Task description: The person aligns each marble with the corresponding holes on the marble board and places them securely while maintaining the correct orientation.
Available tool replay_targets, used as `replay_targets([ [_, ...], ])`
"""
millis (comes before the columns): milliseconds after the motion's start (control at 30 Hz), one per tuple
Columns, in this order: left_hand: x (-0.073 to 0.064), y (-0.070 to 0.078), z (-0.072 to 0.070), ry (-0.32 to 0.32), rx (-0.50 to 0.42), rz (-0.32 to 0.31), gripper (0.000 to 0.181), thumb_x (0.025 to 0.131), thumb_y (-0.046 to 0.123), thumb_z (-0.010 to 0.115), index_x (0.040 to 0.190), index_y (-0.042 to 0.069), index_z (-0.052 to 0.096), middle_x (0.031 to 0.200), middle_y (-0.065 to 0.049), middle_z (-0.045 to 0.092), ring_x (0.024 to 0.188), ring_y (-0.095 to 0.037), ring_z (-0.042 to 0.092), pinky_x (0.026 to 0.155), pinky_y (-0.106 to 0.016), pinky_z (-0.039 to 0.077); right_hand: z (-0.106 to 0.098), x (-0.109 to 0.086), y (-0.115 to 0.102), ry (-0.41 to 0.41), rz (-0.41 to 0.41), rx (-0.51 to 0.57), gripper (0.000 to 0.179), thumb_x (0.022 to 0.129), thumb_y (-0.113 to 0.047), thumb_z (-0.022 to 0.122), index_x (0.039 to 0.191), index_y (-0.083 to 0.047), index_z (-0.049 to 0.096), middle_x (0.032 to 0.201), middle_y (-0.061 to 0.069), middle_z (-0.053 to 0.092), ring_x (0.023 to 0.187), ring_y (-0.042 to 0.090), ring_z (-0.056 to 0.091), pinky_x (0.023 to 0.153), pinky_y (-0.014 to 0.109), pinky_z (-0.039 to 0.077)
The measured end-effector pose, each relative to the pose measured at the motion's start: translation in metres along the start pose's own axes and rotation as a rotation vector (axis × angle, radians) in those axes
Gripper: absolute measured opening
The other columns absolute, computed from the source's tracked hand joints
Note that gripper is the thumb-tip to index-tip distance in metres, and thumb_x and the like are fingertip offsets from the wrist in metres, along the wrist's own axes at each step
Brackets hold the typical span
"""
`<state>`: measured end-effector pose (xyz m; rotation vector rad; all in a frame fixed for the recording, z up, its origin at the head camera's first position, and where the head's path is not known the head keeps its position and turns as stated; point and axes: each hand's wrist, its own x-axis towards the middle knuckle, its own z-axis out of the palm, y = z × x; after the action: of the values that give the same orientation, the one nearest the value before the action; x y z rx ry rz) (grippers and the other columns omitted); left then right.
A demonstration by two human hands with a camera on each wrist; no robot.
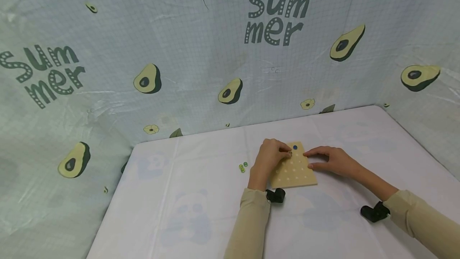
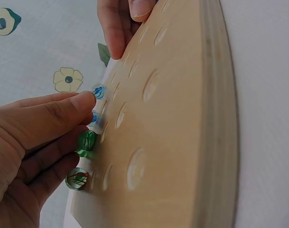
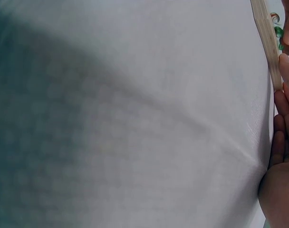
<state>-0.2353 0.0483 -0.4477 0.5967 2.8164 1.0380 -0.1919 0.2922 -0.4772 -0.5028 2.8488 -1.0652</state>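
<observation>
Wooden dimpled board (image 2: 182, 118) holds marbles; left grip (image 1: 268, 160) seemingly pinches a green marble (image 2: 87, 140), right hand (image 1: 332, 160) spread flat.

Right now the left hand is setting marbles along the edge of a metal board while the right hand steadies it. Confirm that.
Not quite: the board is wooden, not metal, as the left wrist view shows. The left hand does handle the marbles at its edge, and the right hand steadies it.
</observation>
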Motion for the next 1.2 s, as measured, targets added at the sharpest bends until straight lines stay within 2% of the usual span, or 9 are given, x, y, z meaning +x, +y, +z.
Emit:
replay_targets([
  [400,0.001,0.003,-0.002,-0.01,-0.009,-0.02,0.014,0.089,0.02,0.08,0.102,0.016,0.083,0.098,0.008,0.077,0.092,-0.005,0.064,0.084,-0.02,0.053,0.0,0.0,0.001,0.006,-0.002,-0.001,0.047,0.088,-0.044,0.079,0.128,-0.019,0.072,0.131,0.007,0.068,0.131,0.038,0.055,0.106,0.059,0.044],
  [600,-0.001,0.0,-0.011,0.003,-0.085,-0.013,0.011,0.088,0.023,0.081,0.097,0.018,0.084,0.095,0.01,0.076,0.087,-0.003,0.062,0.074,-0.018,0.052,0.0,-0.001,0.001,0.007,0.017,0.004,0.047,0.087,-0.042,0.08,0.127,-0.019,0.072,0.13,0.006,0.069,0.13,0.037,0.055,0.106,0.059,0.044],
  [733,-0.004,-0.008,-0.031,-0.002,-0.117,0.01,0.014,0.09,0.025,0.08,0.1,0.017,0.083,0.097,0.009,0.076,0.086,-0.004,0.063,0.07,-0.018,0.053,0.002,0.0,-0.002,0.005,0.019,0.006,0.047,0.088,-0.043,0.079,0.127,-0.018,0.073,0.13,0.008,0.069,0.13,0.039,0.055,0.106,0.06,0.043],
  [1000,-0.023,-0.039,-0.095,-0.01,-0.02,0.081,0.02,0.092,0.021,0.077,0.108,0.009,0.081,0.104,0.0,0.078,0.1,-0.017,0.071,0.084,-0.029,0.058,0.003,0.0,-0.005,-0.005,0.034,0.03,0.046,0.087,-0.04,0.081,0.126,-0.018,0.073,0.13,0.007,0.068,0.131,0.038,0.055,0.108,0.058,0.043],
  [1200,-0.038,-0.067,-0.129,-0.058,0.026,0.05,0.019,0.09,0.02,0.079,0.106,0.008,0.081,0.1,0.001,0.078,0.099,-0.019,0.072,0.083,-0.032,0.059,0.0,-0.001,-0.001,-0.005,0.031,0.026,0.045,0.087,-0.04,0.08,0.126,-0.018,0.072,0.131,0.007,0.068,0.13,0.037,0.055,0.107,0.057,0.044],
])
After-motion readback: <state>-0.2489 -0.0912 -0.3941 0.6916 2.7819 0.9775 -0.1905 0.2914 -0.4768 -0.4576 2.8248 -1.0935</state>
